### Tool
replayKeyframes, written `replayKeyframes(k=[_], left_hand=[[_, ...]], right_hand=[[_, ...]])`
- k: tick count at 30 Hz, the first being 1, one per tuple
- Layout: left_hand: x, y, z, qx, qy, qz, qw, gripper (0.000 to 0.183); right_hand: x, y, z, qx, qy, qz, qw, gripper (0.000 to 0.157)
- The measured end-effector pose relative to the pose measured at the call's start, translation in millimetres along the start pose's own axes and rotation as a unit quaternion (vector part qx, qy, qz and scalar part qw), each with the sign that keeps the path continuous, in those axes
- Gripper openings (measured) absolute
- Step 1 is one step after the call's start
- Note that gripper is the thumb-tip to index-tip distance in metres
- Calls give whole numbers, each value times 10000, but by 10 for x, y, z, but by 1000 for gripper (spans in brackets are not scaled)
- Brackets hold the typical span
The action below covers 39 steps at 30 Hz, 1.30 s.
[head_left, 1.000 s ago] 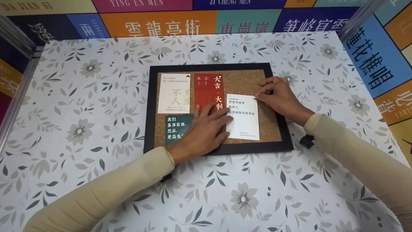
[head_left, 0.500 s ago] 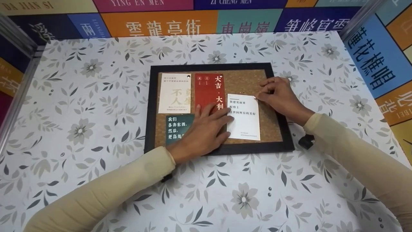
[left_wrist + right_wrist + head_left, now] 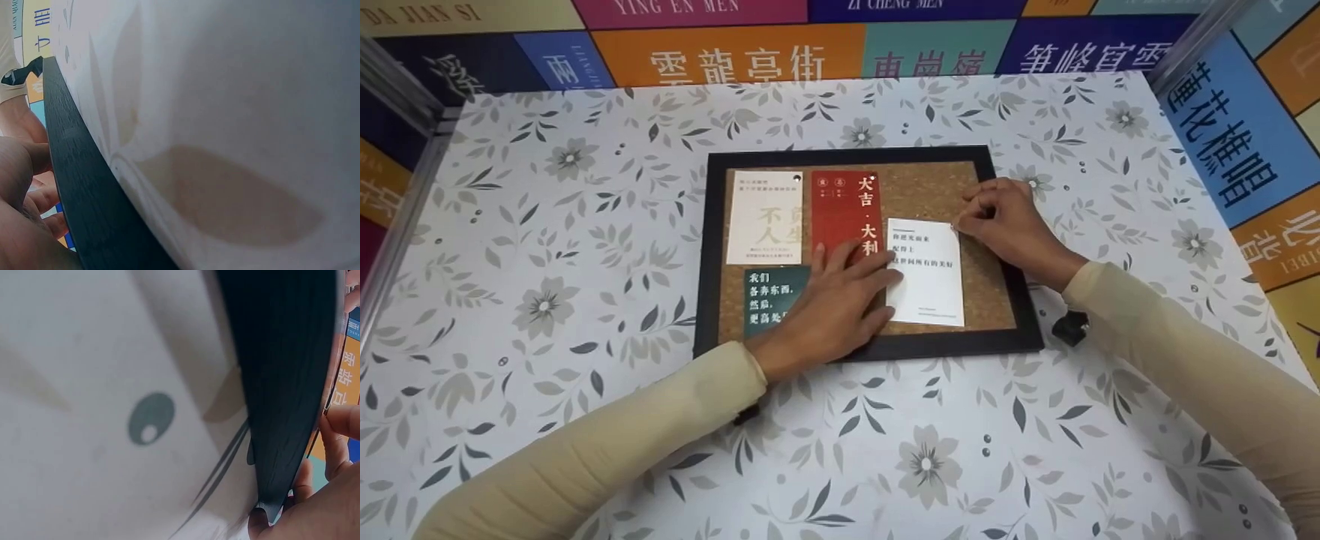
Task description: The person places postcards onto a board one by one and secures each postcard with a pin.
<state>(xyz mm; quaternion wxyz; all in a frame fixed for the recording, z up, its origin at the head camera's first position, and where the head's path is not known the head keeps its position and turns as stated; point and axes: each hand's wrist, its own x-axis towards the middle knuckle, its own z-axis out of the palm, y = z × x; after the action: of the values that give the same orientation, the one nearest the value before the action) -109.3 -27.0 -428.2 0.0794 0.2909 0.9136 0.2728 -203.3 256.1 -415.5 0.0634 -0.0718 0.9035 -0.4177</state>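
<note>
A black-framed cork board (image 3: 937,191) lies on the table. My left hand (image 3: 832,307) spreads its fingers over it, fingertips on the red card (image 3: 840,214) and at the left edge of a white card (image 3: 926,274). The palm partly hides a green card (image 3: 769,289). At the white card's top right corner, the thumb and index finger of my right hand (image 3: 1001,221) pinch a small pin, mostly hidden by the fingertips. In the right wrist view those fingers (image 3: 334,444) meet close over the board, beside its black frame (image 3: 281,382).
A cream card (image 3: 765,225) sits at the board's upper left, with a tack (image 3: 798,178) in its corner; the red card has one too. The table (image 3: 607,420) has a flower-print cover. Panels with lettering (image 3: 735,60) stand behind and at both sides.
Both hands keep almost the same place. The right fingertips stay at the white card's corner, and the cards and board lie as before.
</note>
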Motion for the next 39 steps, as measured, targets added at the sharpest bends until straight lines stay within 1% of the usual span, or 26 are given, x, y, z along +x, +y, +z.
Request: replayKeyframes(k=[6,13,15,18,22,25,30,39], left_hand=[[-2,-2,4,15,58,41,10000,47],[0,10,3,21,82,55,9999,46],[-2,16,-1,19,73,57,10000,46],[-4,23,-7,34,64,49,10000,46],[-1,30,-11,75,34,35,10000,47],[2,30,-10,115,27,34,9999,47],[1,28,-9,163,46,17,9999,46],[19,53,-20,276,-74,-16,9996,45]], right_hand=[[0,24,5,7,-26,-20,10000,17],[-8,10,19,-74,97,-93,9999,14],[-17,8,23,-162,169,-212,9995,14],[-27,19,48,-359,312,-512,9976,14],[-55,55,96,-811,518,-915,9911,16],[-76,72,124,-1150,588,-1070,9858,15],[-86,72,143,-1444,546,-1110,9817,13],[-84,111,133,-1537,492,-1234,9791,15]])
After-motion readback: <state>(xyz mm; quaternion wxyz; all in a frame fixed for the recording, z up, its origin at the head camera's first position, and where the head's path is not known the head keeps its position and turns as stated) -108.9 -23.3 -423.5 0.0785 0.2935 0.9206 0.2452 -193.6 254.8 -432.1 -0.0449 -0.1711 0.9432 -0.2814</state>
